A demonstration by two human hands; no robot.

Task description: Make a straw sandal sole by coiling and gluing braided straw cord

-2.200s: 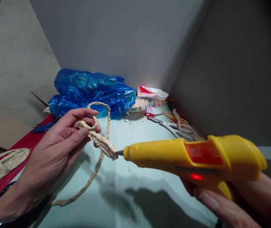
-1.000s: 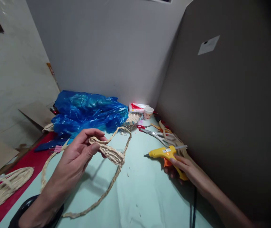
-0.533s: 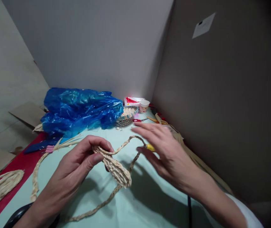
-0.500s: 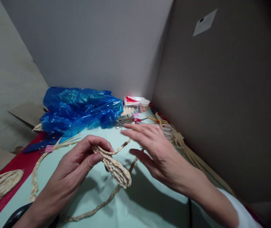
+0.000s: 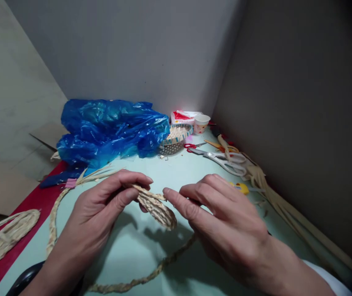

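Observation:
A small coiled piece of pale braided straw (image 5: 159, 211) is pinched between the thumb and fingers of my left hand (image 5: 102, 209), its free end pointing right and toward me. My right hand (image 5: 222, 222) is closed around the braided cord just right of the coil, its index fingertip at the short stretch leading out of it. From beneath my right hand the braided cord (image 5: 154, 273) curves across the table toward the near left. Another stretch of braid (image 5: 52, 224), with a pink clip (image 5: 70, 183) near its loose strands, lies left of my left hand.
A blue plastic bag (image 5: 111, 131), woven basket (image 5: 176, 142), paper cup (image 5: 201, 124) and red-and-white packet (image 5: 183, 116) stand at the back. White-handled scissors (image 5: 225, 160), a yellow cutter (image 5: 240, 188) and straw strands (image 5: 274, 197) lie right. Coiled braid (image 5: 6, 242) is left.
My right hand has lowered and closed from spread fingers onto the cord beside the coil. The view has shifted, and the white-handled scissors and yellow cutter show more fully.

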